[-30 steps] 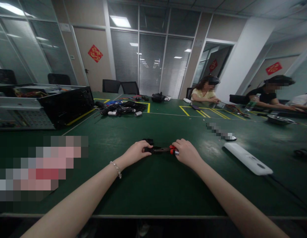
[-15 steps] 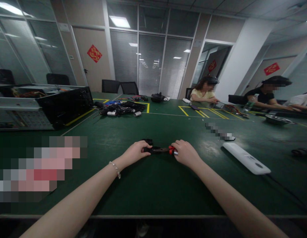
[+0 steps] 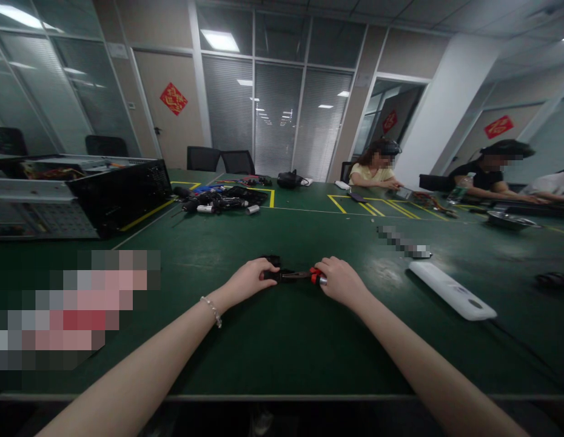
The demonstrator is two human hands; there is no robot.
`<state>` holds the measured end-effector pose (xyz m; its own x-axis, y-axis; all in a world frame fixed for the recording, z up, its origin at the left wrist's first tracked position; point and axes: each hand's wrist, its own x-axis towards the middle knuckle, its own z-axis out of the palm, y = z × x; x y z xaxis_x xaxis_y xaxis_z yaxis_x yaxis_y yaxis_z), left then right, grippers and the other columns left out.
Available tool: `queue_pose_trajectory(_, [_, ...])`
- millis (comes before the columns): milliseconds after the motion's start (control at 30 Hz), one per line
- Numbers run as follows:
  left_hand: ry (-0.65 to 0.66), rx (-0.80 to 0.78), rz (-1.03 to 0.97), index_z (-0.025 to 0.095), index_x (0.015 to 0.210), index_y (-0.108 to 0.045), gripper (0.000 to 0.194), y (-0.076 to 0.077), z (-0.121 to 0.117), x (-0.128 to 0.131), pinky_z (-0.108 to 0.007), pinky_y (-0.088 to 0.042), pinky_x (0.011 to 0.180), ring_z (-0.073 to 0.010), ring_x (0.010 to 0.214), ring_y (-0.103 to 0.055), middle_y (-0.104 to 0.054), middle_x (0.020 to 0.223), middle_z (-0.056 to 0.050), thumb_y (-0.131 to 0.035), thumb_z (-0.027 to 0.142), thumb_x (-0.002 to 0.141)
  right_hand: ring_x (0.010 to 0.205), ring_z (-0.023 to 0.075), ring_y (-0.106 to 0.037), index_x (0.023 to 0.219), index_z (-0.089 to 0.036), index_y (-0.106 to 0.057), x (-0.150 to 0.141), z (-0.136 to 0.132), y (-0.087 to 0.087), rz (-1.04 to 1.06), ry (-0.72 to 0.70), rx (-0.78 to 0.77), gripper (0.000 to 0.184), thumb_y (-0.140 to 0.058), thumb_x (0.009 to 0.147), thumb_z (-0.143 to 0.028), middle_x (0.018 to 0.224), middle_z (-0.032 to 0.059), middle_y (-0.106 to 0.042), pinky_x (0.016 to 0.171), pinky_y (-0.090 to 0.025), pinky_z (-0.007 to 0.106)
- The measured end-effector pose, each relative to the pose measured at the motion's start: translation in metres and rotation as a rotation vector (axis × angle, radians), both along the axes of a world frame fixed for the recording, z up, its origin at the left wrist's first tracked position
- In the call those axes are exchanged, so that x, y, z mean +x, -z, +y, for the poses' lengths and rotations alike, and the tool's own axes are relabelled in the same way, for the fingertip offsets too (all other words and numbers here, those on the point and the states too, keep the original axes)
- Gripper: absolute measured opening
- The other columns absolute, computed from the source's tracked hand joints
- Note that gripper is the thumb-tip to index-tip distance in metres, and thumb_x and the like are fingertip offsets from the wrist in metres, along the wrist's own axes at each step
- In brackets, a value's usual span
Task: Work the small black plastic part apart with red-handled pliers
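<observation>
My right hand is closed around the red handles of a pair of long-nosed pliers, held low over the green table. The dark jaws point left and reach a small black part. That part is pinched between the thumb and fingers of my left hand; its exact kind is too small and dark to tell. Whether the jaws grip it or only touch it, I cannot make out. More black material shows just behind my left fingertips.
On the green table, a white power strip lies to the right. An open computer case stands at the left, near a blurred-out patch. A heap of black cables sits further back. Several people work at the far right.
</observation>
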<state>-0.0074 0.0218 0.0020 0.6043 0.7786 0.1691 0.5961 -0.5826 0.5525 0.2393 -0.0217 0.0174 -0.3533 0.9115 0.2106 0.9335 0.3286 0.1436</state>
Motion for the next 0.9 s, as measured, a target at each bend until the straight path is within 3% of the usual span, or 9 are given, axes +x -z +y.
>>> queue_pose_trajectory(300, [-0.006, -0.030, 0.018, 0.022, 0.104, -0.056, 0.032, -0.0025, -0.0015, 0.0013, -0.024, -0.042, 0.064, -0.0115, 0.068, -0.050, -0.053, 0.094, -0.002, -0.057, 0.029, 0.073, 0.083, 0.0189, -0.047, 0.100, -0.016, -0.055, -0.0024, -0.0037, -0.0054, -0.040, -0.042, 0.103, 0.030, -0.049, 0.071, -0.017, 0.093, 0.0087, -0.057, 0.071, -0.035, 0.030])
queue_pose_trajectory(567, [-0.002, -0.031, 0.012, 0.023, 0.104, -0.056, 0.031, -0.0034, -0.0020, -0.0004, -0.024, -0.041, 0.062, -0.0115, 0.067, -0.050, -0.053, 0.092, -0.001, -0.056, 0.030, 0.074, 0.080, 0.0179, -0.048, 0.099, -0.016, -0.056, 0.0001, -0.0014, -0.0010, 0.004, -0.014, 0.031, 0.030, -0.047, 0.071, -0.019, 0.091, 0.0077, -0.058, 0.069, -0.037, 0.029])
queue_pose_trajectory(900, [-0.004, -0.008, 0.006, 0.022, 0.103, -0.057, 0.031, -0.0037, -0.0023, 0.0018, -0.023, -0.040, 0.061, -0.0113, 0.065, -0.049, -0.054, 0.093, -0.002, -0.057, 0.029, 0.073, 0.082, 0.0194, -0.047, 0.100, -0.016, -0.056, -0.0019, -0.0030, -0.0059, -0.052, -0.037, 0.099, 0.029, -0.048, 0.071, -0.018, 0.093, 0.0096, -0.056, 0.070, -0.035, 0.030])
